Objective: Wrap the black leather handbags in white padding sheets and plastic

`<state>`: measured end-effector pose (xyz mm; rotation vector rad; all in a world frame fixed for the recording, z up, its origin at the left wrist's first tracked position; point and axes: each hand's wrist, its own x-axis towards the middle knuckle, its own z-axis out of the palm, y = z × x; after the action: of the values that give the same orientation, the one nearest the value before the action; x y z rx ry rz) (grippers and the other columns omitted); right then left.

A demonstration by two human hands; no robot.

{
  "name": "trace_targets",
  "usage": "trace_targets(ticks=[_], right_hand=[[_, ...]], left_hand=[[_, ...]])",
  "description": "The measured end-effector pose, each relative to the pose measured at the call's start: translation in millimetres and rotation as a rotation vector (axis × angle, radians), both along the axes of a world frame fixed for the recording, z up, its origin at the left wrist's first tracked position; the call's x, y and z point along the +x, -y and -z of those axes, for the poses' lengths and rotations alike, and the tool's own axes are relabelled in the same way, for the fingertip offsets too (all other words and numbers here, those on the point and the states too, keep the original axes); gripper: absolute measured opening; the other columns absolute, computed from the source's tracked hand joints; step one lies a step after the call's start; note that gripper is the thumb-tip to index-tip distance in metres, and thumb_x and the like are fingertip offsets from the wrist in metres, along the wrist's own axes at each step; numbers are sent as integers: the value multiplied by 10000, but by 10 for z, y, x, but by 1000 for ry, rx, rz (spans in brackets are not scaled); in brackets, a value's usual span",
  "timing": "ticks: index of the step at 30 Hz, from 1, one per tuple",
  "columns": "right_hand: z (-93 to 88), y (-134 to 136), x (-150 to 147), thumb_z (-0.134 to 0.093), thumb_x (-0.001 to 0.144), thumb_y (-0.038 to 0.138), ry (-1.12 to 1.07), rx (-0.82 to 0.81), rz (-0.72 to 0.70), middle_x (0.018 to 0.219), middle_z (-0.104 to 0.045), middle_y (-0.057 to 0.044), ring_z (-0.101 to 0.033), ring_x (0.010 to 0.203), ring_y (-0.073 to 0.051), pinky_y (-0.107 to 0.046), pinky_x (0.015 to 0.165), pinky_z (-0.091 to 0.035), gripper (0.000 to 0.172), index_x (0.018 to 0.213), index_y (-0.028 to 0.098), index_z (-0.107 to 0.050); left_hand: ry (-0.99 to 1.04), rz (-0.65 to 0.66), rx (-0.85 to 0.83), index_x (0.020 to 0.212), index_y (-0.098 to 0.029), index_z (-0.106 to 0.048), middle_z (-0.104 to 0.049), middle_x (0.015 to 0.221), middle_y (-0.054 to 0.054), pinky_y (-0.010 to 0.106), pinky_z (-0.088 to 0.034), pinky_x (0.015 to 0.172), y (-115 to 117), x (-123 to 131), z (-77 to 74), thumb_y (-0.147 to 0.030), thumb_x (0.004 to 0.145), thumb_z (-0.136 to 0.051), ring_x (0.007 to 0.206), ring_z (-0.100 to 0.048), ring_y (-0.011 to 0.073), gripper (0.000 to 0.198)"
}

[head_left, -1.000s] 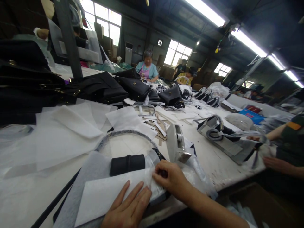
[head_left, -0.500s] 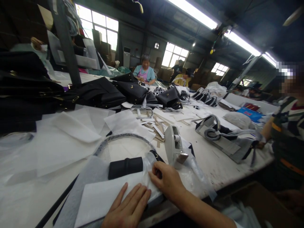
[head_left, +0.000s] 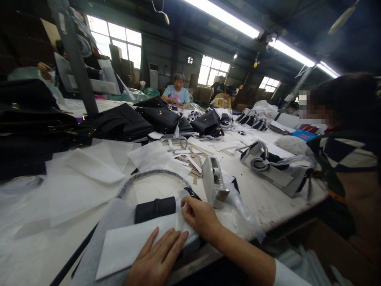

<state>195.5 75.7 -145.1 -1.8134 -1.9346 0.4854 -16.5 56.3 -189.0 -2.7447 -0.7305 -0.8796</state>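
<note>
My left hand (head_left: 157,260) lies flat with fingers stretched on a white foam sheet (head_left: 131,246) near the table's front edge. My right hand (head_left: 201,216) is curled, pinching the clear plastic wrap (head_left: 183,198) at the sheet's right end. Under the sheet lies a handbag with a black rolled part (head_left: 154,209) showing. Its wrapped handle (head_left: 154,174) arcs up behind it. A white tape dispenser (head_left: 214,182) stands just right of my right hand.
Loose white sheets (head_left: 89,167) cover the table to the left. Black handbags (head_left: 125,121) pile up at the back. A grey wrapped bag (head_left: 276,171) lies at the right, in front of a person in a checked top (head_left: 348,159). Other workers sit at the far end.
The view has swung right and the person at the right has leaned into the frame. My right hand has shifted slightly left along the plastic wrap. My left hand stays flat.
</note>
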Motion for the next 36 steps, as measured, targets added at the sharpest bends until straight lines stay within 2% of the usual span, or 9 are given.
trace_targets(ticks=[5,10,14,18,23,27,30,32,36], right_hand=[[-29,25,-27,-591,829,185,94,29,17,806,-663,37,-572,683,-118,-226,635,-347,170,938,282,-677],[-29,-50,-26,-610,824,243,135,-36,48,726,-668,31,-584,670,-138,-237,585,-313,148,935,283,-698],[-25,-120,-18,-620,806,256,140,-49,48,700,-674,19,-598,664,-155,-243,562,-294,139,907,273,-714],[-27,-146,-21,-614,802,238,134,-47,39,713,-689,4,-609,677,-165,-244,579,-319,148,904,258,-719],[0,-159,-1,-603,807,205,96,-27,37,693,-685,-2,-611,652,-162,-240,584,-352,155,914,234,-713],[-62,-126,69,-622,830,228,49,-10,19,661,-678,8,-623,624,-148,-223,586,-401,111,891,213,-715],[-169,18,124,-556,907,226,34,68,20,880,-726,-41,-667,814,-172,-244,736,-467,184,1009,211,-709],[-212,158,155,-476,945,168,14,176,-60,1064,-713,-73,-651,986,-185,-270,868,-468,272,1109,219,-688],[-133,379,226,-477,954,147,2,220,-416,1226,-683,-68,-607,1161,-181,-336,1055,-404,324,1211,235,-654]], left_hand=[[-22,-31,-53,1442,-196,-414,-648,1292,-34,287,-198,1194,22,16,-12,55,682,-358,1204,-564,63,803],[-87,-97,-100,1391,-237,-478,-637,1300,6,325,-392,1124,70,82,-29,70,678,-362,1192,-581,127,784],[-76,-153,-163,1346,-281,-520,-610,1333,5,352,-400,1122,102,91,-43,78,683,-372,1217,-565,147,768],[-169,-100,-62,1388,-249,-483,-411,1527,52,392,-466,1063,63,65,-93,56,690,-405,1371,-421,238,765],[-308,-52,-74,1397,-210,-468,-501,1457,44,431,-506,1018,17,70,-158,53,669,-407,1314,-497,246,777],[-280,-70,-128,1418,-222,-441,-483,1470,39,431,-474,1054,40,77,-130,74,665,-397,1324,-485,227,811],[-257,-71,-95,1427,-226,-431,-482,1470,35,429,-485,1042,54,72,-89,72,698,-385,1323,-487,218,788],[-261,-64,-61,1428,-216,-430,-481,1469,37,441,-502,1023,56,70,-70,61,712,-386,1315,-496,225,769],[-257,-71,-59,1467,-197,-363,-463,1482,44,447,-494,1032,63,79,-77,52,726,-386,1318,-493,221,782]])
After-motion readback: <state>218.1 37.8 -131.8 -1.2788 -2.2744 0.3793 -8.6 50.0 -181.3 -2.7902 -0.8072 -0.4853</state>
